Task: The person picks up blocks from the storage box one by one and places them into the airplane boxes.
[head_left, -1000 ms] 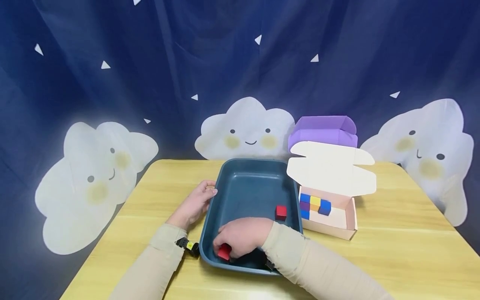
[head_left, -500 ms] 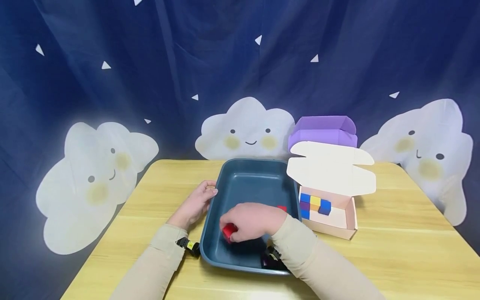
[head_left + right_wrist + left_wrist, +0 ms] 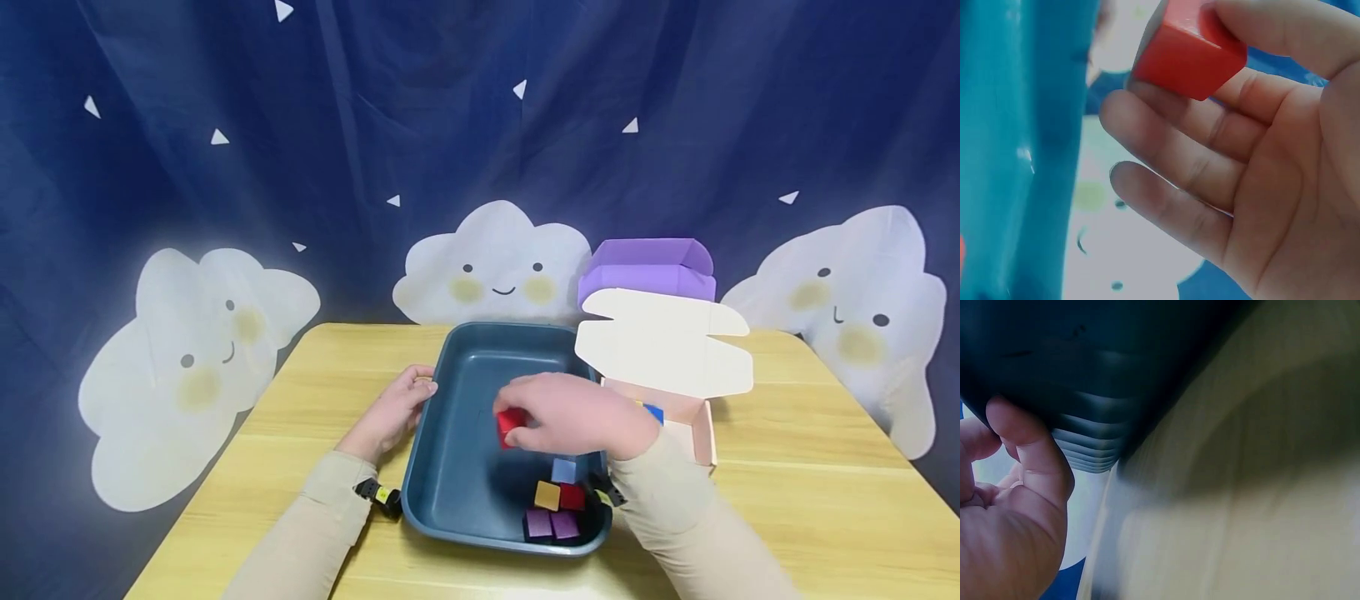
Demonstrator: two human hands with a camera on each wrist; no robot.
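My right hand (image 3: 566,417) pinches a red cube (image 3: 510,427) between thumb and fingers above the dark blue tray (image 3: 457,492). Close up, the right wrist view shows the red cube (image 3: 1191,56) under the thumb, with the lower fingers extended. My left hand (image 3: 390,412) rests against the tray's outer left side; its thumb touches the wall in the left wrist view. In the tray's near right corner lie a light blue cube (image 3: 564,471), a yellow cube (image 3: 547,495), another red cube (image 3: 572,497) and two purple cubes (image 3: 551,525).
Right of the tray stands an open pale pink box (image 3: 703,433) with its white lid (image 3: 663,350) raised. A blue cube (image 3: 655,412) shows inside; my right hand and forearm hide the rest. Behind it is a purple box (image 3: 648,271). A cloud-patterned curtain (image 3: 337,125) hangs behind the table (image 3: 795,500).
My right hand has lifted the red cube from the tray's near left and carried it right and away from me, uncovering the cubes in the near right corner. My left hand stays put.
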